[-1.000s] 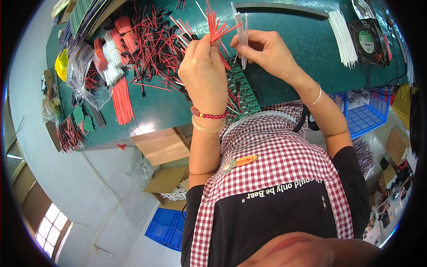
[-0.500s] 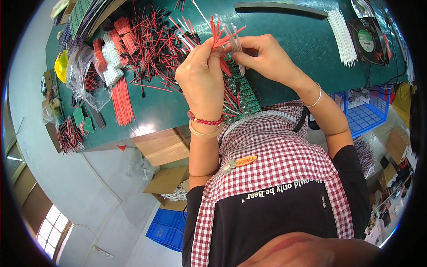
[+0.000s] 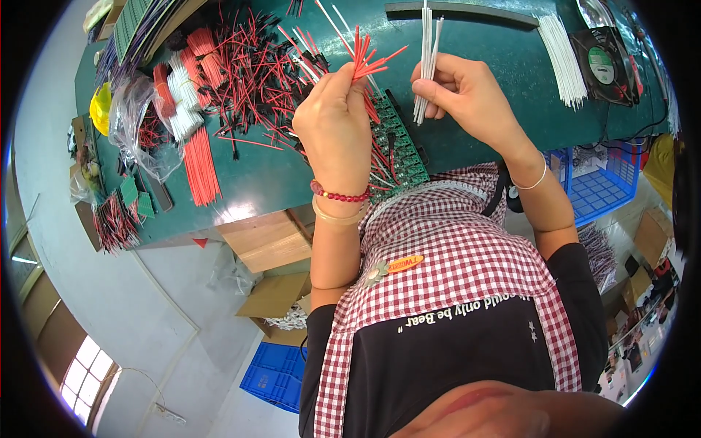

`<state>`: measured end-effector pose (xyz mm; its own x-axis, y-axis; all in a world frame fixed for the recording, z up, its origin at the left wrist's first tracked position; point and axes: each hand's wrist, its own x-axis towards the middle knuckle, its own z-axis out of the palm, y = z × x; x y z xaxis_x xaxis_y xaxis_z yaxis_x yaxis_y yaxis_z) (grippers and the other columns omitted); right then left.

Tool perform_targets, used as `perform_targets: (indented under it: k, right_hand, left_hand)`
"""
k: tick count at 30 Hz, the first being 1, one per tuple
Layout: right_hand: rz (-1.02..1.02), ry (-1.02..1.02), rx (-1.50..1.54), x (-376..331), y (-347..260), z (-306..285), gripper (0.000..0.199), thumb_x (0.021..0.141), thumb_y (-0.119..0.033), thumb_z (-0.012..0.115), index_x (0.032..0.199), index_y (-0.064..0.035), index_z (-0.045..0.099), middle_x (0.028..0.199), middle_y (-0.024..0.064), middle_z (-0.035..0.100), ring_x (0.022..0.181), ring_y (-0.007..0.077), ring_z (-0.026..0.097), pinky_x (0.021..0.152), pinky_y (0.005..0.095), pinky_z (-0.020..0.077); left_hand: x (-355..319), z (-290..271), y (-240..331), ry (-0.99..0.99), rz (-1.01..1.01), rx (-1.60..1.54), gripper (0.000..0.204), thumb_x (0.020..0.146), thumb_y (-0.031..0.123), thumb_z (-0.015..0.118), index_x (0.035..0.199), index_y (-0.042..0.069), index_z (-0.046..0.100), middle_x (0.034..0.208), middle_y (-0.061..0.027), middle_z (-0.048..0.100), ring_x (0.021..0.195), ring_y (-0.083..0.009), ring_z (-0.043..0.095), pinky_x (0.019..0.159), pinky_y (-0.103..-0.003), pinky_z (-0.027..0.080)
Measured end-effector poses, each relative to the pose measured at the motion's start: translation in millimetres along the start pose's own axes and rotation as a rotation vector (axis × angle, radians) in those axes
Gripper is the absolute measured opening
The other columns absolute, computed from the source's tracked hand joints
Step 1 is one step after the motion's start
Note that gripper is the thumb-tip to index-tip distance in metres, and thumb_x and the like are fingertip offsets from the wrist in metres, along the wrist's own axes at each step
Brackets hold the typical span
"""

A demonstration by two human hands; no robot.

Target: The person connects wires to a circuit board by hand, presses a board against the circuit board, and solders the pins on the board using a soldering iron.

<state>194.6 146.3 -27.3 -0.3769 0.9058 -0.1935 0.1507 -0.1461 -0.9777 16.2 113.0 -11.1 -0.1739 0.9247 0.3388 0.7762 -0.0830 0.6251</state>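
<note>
My left hand point(image 3: 332, 117) is closed round a bunch of red wires point(image 3: 363, 62) whose ends fan out above the fingers. To its right, my right hand point(image 3: 464, 95) pinches a small bundle of white wires point(image 3: 428, 55) held upright. The two bundles are apart. Below and between the hands, a panel of green circuit boards point(image 3: 401, 146) lies at the table edge against my apron. Red and white wires stretch across the boards' left side, partly hidden by my left hand.
Loose red and black wires point(image 3: 252, 73) pile up left of the hands, beside tied red and white bundles and a clear plastic bag point(image 3: 135, 109). A black bar point(image 3: 460, 13) lies at the far side. More white wires point(image 3: 562, 66) and a black fan point(image 3: 604, 66) sit at the right.
My right hand has moved right, away from my left hand, taking the white wires with it. My left hand has shifted only slightly and still holds the red wires.
</note>
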Motion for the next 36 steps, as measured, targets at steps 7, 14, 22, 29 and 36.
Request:
perform_targets:
  k: [7,14,22,29,36]
  right_hand:
    - [0.059,-0.052,0.023,-3.5,6.4,-4.5,0.014,0.091,-0.013,0.063,0.092,0.0002,0.062,0.070,0.0018,0.062,0.058,0.0053,0.058,0.052,0.0207,0.0484]
    - [-0.004,-0.046,-0.002,-3.1,13.0,-2.7,0.014,0.090,-0.012,0.064,0.091,0.0019,0.065,0.070,0.0023,0.063,0.060,0.0062,0.058,0.056,0.0222,0.0487]
    - [-0.101,0.067,0.094,2.0,17.4,13.7,0.016,0.087,-0.012,0.068,0.094,0.0022,0.068,0.071,0.0029,0.065,0.064,0.0048,0.057,0.057,0.0222,0.0472]
    - [-0.205,0.095,-0.053,5.8,22.2,21.7,0.015,0.087,-0.012,0.068,0.094,0.0010,0.068,0.069,0.0030,0.064,0.061,0.0053,0.054,0.055,0.0228,0.0447]
    - [-0.257,0.078,-0.053,4.8,17.5,17.1,0.015,0.087,-0.012,0.067,0.093,0.0020,0.068,0.074,0.0049,0.065,0.064,0.0059,0.056,0.058,0.0230,0.0455]
  left_hand:
    - [0.1,-0.5,2.0,-0.017,0.005,0.016,0.013,0.082,0.003,0.067,0.094,-0.002,0.070,0.067,-0.0133,0.062,0.053,-0.0169,0.054,0.051,-0.029,0.043]
    - [0.1,-3.3,5.0,-0.067,-0.025,0.003,0.012,0.082,0.000,0.064,0.094,-0.003,0.067,0.074,-0.0152,0.062,0.061,-0.0297,0.061,0.055,-0.035,0.046]
    - [1.8,-1.6,0.0,-0.072,0.026,0.058,0.014,0.080,0.000,0.065,0.094,-0.001,0.068,0.075,-0.0150,0.061,0.062,-0.0313,0.060,0.057,-0.037,0.046]
    - [-1.1,-4.5,3.5,-0.054,-0.037,-0.066,0.012,0.082,0.001,0.065,0.094,-0.002,0.068,0.072,-0.0136,0.061,0.058,-0.0268,0.059,0.053,-0.034,0.045]
    - [-4.5,-17.2,21.2,0.121,-0.124,-0.509,0.010,0.088,0.000,0.062,0.096,-0.003,0.067,0.078,-0.0081,0.067,0.064,-0.0112,0.061,0.055,-0.024,0.047]
